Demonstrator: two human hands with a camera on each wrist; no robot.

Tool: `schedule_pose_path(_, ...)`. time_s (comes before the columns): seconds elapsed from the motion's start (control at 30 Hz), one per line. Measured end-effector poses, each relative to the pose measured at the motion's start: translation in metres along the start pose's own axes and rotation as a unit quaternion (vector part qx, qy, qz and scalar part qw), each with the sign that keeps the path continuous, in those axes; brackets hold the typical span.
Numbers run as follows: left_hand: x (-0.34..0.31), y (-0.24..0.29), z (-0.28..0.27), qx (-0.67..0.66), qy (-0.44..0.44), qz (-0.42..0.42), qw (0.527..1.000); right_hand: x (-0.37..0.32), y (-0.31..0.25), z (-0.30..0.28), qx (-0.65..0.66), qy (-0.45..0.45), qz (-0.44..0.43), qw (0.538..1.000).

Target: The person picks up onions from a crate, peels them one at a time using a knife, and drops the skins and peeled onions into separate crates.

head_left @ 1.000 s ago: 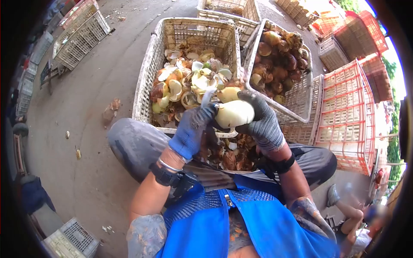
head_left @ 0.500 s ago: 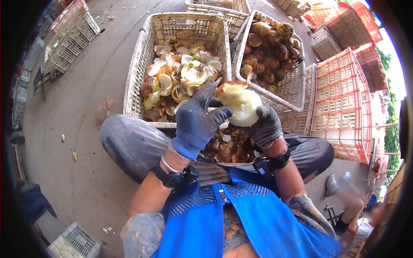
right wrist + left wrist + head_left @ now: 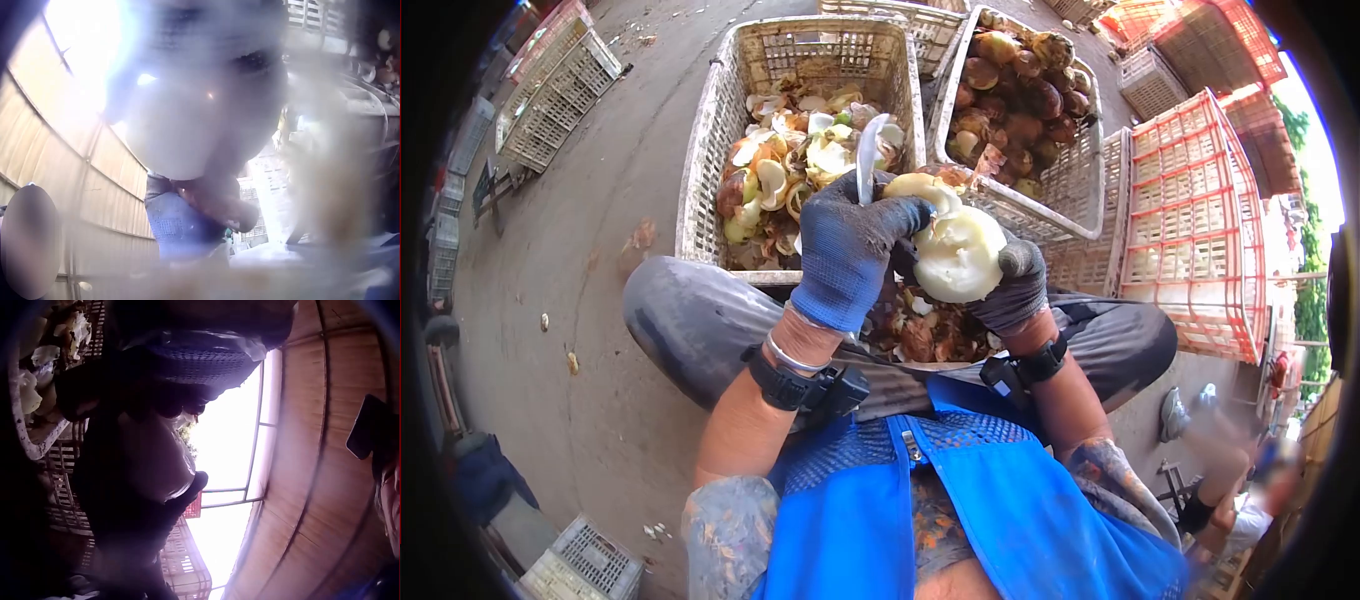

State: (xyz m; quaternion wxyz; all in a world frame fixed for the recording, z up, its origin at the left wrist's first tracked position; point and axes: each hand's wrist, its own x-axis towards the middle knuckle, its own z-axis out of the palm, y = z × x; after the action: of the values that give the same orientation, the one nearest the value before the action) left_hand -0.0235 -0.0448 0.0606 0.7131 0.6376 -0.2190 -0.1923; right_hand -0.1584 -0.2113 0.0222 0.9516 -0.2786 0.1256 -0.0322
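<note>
Onion was off the surface, up in both hands, in the head view roughly by the near right corner of the peelings crate; corner itself hidden. Left hand: fingers curled round the knife, blade sticking up, handle hidden in the glove; fingertips reached over to the onion's left side. Right hand: fingers and thumb clenched on the onion's right side, thumb on the lower right edge. State change visible on the onion: lower part bare and pale, a pale flap standing off the top left, brown dry skin at the top. My read: this one was part stripped, top end not yet clean. Couldn't tell if the flap was cut loose or attached. Knife edge looked clear of the onion, so no cut at that instant. Loose peelings lay in the left crate, unpeeled onions toward the far end of the right crate, more scraps between the legs. Wrist views too dark or hazy to add contact detail.
</note>
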Motion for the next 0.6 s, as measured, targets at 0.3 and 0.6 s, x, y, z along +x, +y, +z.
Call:
schedule_pose_path(0.3,0.049,-0.057,-0.069,0.435,0.04,0.023,0.899,-0.025,-0.003,-0.027,0.064,-0.01,-0.01,0.998)
schedule_pose_path(0.6,-0.024,-0.084,-0.084,0.368,-0.037,-0.127,0.92,-0.085,-0.152,-0.012,-0.031,0.0,-0.26,0.965)
